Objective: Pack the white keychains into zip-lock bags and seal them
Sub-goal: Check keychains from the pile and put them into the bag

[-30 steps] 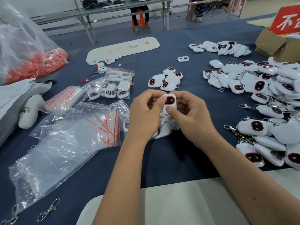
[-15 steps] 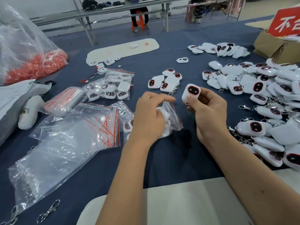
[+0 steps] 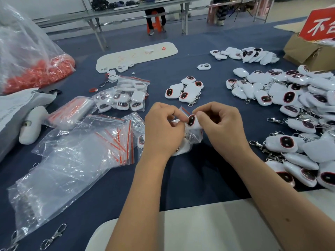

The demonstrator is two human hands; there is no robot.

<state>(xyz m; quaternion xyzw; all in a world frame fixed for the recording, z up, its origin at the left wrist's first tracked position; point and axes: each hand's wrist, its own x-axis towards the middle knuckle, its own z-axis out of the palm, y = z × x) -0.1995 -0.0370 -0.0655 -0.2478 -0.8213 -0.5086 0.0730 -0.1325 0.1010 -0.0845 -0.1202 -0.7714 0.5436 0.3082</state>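
Centrally, two hands over table (image 3: 181, 178). Right hand (image 3: 222, 127) fingers pinch one keychain (image 3: 192, 121) at bag (image 3: 194, 135) mouth; left hand (image 3: 162, 130) fingers grip bag. Four loose keychains (image 3: 184, 89) beyond; two packed bags (image 3: 123, 96) left.

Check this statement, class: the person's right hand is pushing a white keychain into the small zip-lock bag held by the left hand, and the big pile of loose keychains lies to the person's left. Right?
One error. The head view shows the pile of loose keychains on the person's right, not left. The rest stands: the right hand pushes a white keychain into the small zip-lock bag held by the left hand.
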